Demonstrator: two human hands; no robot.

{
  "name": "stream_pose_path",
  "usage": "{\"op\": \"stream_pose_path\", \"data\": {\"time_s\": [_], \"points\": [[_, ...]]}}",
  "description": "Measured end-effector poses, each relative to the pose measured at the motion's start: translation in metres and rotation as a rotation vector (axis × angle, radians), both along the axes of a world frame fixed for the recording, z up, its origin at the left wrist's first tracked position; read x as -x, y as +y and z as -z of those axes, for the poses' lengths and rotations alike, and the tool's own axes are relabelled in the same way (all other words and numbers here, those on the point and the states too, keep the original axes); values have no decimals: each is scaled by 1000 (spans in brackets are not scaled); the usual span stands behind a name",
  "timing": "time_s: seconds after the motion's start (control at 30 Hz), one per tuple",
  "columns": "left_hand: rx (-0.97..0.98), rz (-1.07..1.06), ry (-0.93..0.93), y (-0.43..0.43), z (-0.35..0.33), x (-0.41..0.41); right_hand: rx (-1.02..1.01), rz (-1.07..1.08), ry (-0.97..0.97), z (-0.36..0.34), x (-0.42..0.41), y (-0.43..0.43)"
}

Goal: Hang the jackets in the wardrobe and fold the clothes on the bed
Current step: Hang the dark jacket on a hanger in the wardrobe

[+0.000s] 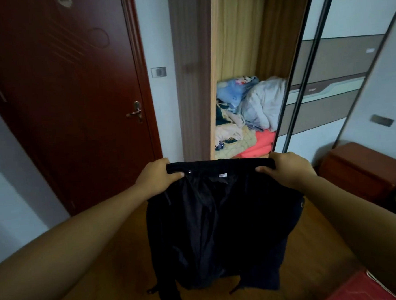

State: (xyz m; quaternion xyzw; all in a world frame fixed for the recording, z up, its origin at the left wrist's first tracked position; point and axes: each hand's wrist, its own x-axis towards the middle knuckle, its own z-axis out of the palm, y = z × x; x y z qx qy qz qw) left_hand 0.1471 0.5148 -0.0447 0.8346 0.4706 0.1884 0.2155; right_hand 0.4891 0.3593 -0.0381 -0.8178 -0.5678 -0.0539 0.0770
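Note:
A black jacket [219, 229] hangs in front of me, its shiny lining facing me and its ribbed collar stretched flat at the top. My left hand [158, 177] grips the left end of the collar, thumb on the near side. My right hand [290, 170] grips the right end the same way. Behind the jacket stands the open wardrobe [238, 56], its upper part bare with wooden walls; no rail or hanger shows in view.
A pile of bedding and clothes [248, 115] fills the wardrobe's lower part. Sliding wardrobe doors [326, 85] stand to the right, a dark red room door [63, 99] to the left. A reddish bedside cabinet [363, 171] sits at right, a red bed corner [358, 290] at bottom right. The floor is wood.

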Motion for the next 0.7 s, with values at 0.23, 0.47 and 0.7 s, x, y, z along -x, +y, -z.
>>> {"op": "stream_pose_path", "data": {"time_s": [0.23, 0.47, 0.7], "points": [[28, 102, -72, 99, 6, -76, -25, 165, -13, 6, -36, 60], [4, 169, -91, 172, -10, -191, -47, 238, -30, -4, -118, 109], [22, 190, -190, 252, -39, -337, -140, 194, -51, -28, -260, 186]]}}
